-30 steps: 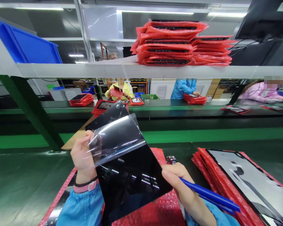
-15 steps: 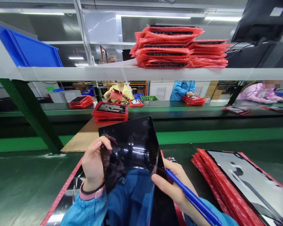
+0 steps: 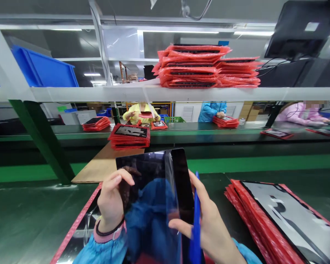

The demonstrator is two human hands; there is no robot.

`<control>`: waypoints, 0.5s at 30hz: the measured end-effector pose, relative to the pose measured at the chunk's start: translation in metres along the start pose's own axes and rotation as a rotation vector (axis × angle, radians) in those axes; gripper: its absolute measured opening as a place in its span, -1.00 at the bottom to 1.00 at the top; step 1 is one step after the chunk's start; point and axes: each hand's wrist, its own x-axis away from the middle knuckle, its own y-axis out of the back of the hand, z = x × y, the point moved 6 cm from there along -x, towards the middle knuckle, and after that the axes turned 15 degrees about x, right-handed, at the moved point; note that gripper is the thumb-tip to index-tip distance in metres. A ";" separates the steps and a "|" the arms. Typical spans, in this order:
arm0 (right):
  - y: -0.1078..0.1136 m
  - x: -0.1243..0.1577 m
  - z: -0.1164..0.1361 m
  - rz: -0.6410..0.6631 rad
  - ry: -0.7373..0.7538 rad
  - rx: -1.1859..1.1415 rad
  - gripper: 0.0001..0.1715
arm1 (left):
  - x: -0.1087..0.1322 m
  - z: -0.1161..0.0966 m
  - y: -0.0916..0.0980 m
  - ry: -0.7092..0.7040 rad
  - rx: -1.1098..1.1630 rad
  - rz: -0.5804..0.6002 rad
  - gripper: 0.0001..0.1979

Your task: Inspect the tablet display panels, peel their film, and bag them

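Observation:
A glossy black screen panel [image 3: 147, 172] is tilted up in front of me, mirroring a blue sleeve. My left hand [image 3: 110, 201] grips its left edge, index finger bent over the front. At the right edge, my right hand [image 3: 211, 227] has its thumb on the face, by a strip of clear film [image 3: 171, 183] that runs lengthwise and looks partly lifted. A blue pen [image 3: 195, 231] is also held in that hand, roughly upright along the edge. Underneath lies a red bubble-wrap sleeve [image 3: 74, 227] with another dark panel, partly hidden by my arms.
To the right sits a stack of panels in red sleeves [image 3: 264, 220]; another stack [image 3: 129, 136] rests on a brown board [image 3: 97, 167]. The overhead shelf [image 3: 121, 94] carries more red-wrapped panels [image 3: 189, 68] and a blue bin [image 3: 44, 68]. Several people work across the line.
The panel has shifted slightly lower in view. The pen has swung from slanting to nearly upright, and the film strip now shows more plainly near the right thumb.

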 end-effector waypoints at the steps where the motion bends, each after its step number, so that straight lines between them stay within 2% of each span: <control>1: 0.002 0.001 0.002 -0.047 0.074 0.052 0.23 | 0.001 -0.003 0.000 -0.034 -0.026 0.005 -0.71; 3: 0.005 0.003 0.008 -0.107 0.240 0.143 0.23 | 0.003 -0.009 -0.001 -0.093 -0.066 0.023 -0.72; 6: 0.008 0.004 0.016 -0.100 0.415 0.233 0.12 | 0.007 -0.017 -0.005 -0.163 -0.083 0.079 -0.73; 11: 0.016 0.006 0.021 -0.089 0.458 0.232 0.13 | 0.017 -0.027 -0.014 -0.209 -0.076 0.148 -0.73; 15: 0.020 0.013 0.021 -0.153 0.388 0.052 -0.06 | 0.022 -0.031 -0.017 -0.218 -0.081 0.155 -0.72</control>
